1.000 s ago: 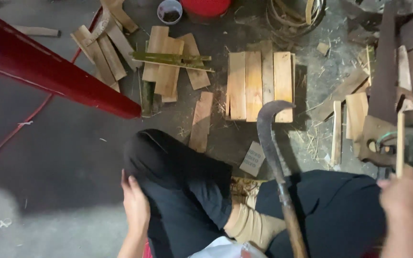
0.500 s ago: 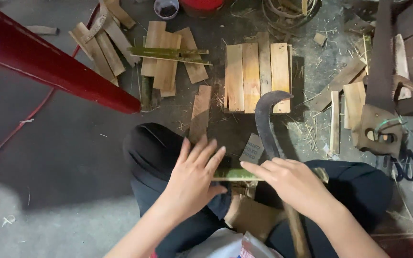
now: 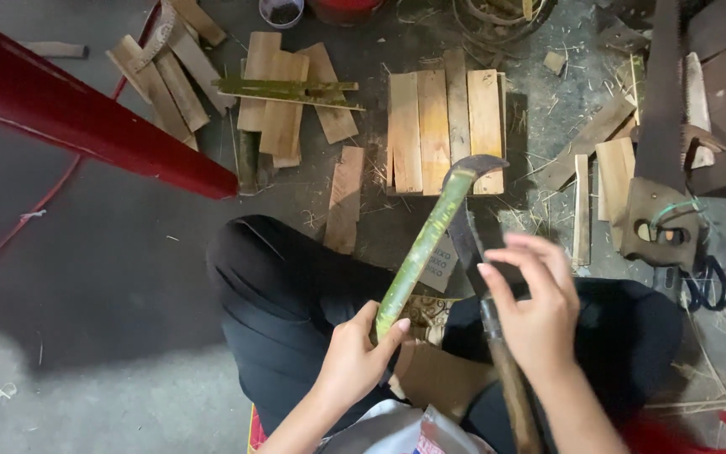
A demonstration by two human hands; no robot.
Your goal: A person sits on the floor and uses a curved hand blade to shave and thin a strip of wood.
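Two hands work over the person's lap. The left hand has its fingers wrapped tight around the low end of a green bamboo stick. The stick's long side runs up and to the right, away from that hand, and its top end touches the hooked tip of a curved knife. The right hand is just right of the stick, fingers spread and loose over the knife's handle, not gripping it. A small pale card with dark print lies right beside the stick's middle.
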